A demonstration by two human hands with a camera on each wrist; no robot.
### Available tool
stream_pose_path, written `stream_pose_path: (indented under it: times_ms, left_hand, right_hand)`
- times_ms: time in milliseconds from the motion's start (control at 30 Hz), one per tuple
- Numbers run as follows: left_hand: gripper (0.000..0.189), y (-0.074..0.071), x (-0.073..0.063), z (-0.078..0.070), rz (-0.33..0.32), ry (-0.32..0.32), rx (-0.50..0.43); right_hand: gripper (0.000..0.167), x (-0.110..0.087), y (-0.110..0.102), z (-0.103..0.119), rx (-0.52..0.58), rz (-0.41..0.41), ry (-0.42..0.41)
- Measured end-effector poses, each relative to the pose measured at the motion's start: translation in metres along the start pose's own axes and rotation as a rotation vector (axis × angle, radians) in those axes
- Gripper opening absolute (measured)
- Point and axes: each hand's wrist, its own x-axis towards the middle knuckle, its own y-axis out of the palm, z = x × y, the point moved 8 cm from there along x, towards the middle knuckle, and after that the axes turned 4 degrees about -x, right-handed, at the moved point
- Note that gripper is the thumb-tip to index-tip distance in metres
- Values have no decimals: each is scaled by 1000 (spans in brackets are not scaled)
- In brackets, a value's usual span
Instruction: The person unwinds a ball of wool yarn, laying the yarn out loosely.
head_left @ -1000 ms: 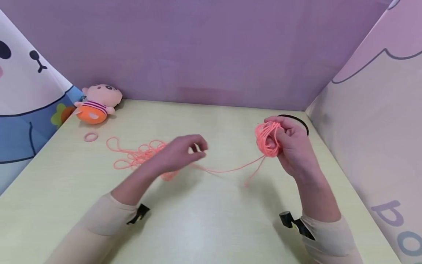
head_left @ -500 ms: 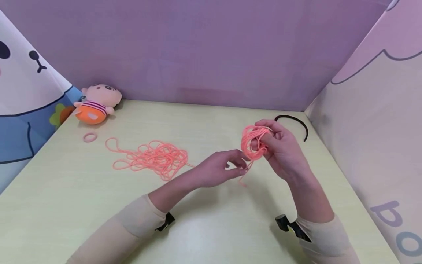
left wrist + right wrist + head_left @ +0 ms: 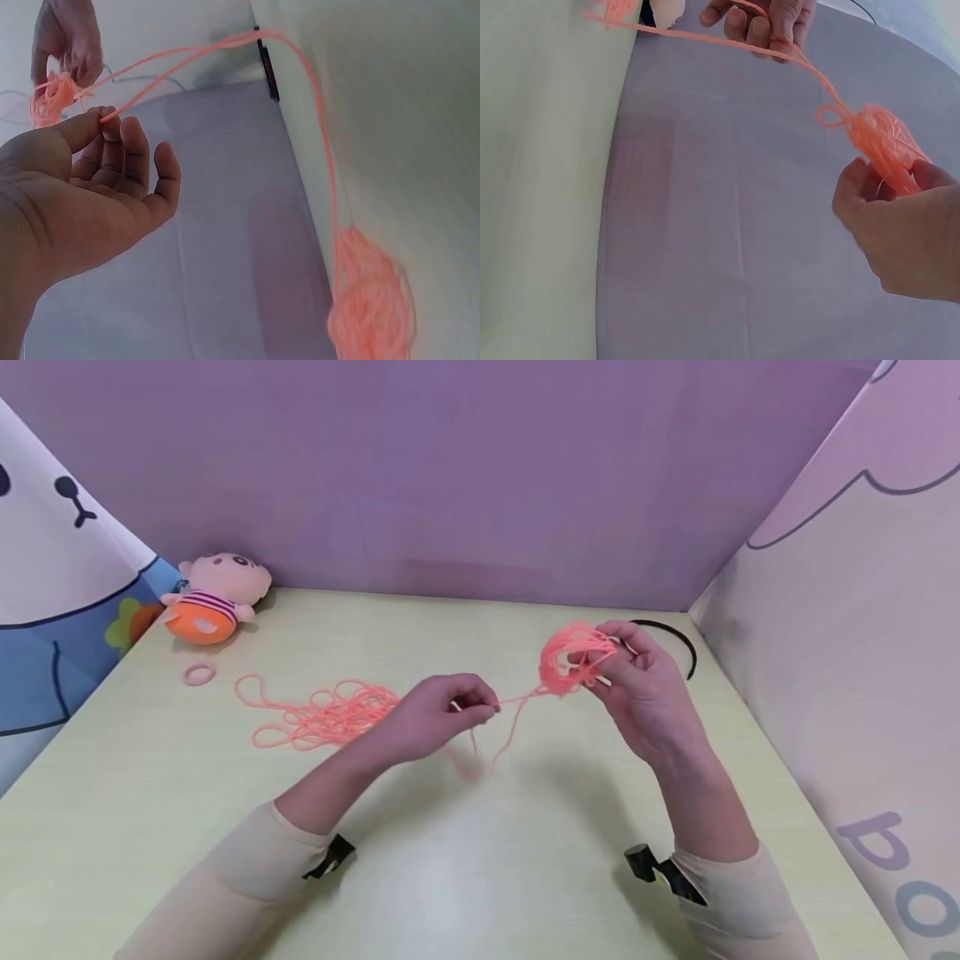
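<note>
My right hand [image 3: 648,693] holds a coiled bundle of coral-pink yarn [image 3: 558,660] raised over the table, fingers and thumb around one side of the loops. In the right wrist view the bundle [image 3: 881,139] shows a small loop at its near end. Between thumb and fingertip, my left hand [image 3: 435,714] pinches a strand that runs taut to the bundle. Another strand [image 3: 322,127] hangs down to a loose tangled pile of the same yarn [image 3: 337,714] on the table, partly covered by my left hand in the head view.
A plush doll [image 3: 217,597] in orange shorts leans at the back left corner. In front of it lies a pink ring [image 3: 199,674]. A black curved band [image 3: 675,635] lies behind my right hand. Purple and printed cloth walls enclose the table [image 3: 465,877].
My left hand reached right to the bundle, then drew back left with a strand pinched. The right hand moved slightly left and turned the bundle.
</note>
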Motion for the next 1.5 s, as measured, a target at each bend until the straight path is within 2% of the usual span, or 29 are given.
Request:
stream_pose_path:
  times_ms: [167, 400, 567, 733, 867, 1000, 1267, 1500]
  left_hand:
    - [6, -29, -12, 7, -67, -31, 35]
    - [9, -57, -27, 20, -127, -68, 82]
    - [10, -73, -36, 24, -148, -99, 97]
    - [10, -86, -43, 20, -178, -120, 114]
    - [11, -88, -45, 18, -170, -117, 101]
    - [9, -85, -45, 18, -135, -106, 80]
    - [4, -75, -46, 15, -79, -91, 76]
    - [5, -70, -46, 11, -46, -53, 98]
  right_hand:
    - [30, 2, -3, 0, 5, -32, 1]
    - [44, 2, -6, 3, -43, -59, -35]
    - [42, 3, -8, 5, -107, -67, -51]
    - [33, 4, -6, 0, -92, -30, 15]
    - [20, 3, -5, -7, -66, -12, 100]
    - [13, 3, -6, -13, -62, -7, 167]
    - [16, 3, -12, -18, -39, -37, 238]
    - [23, 2, -12, -20, -29, -20, 282]
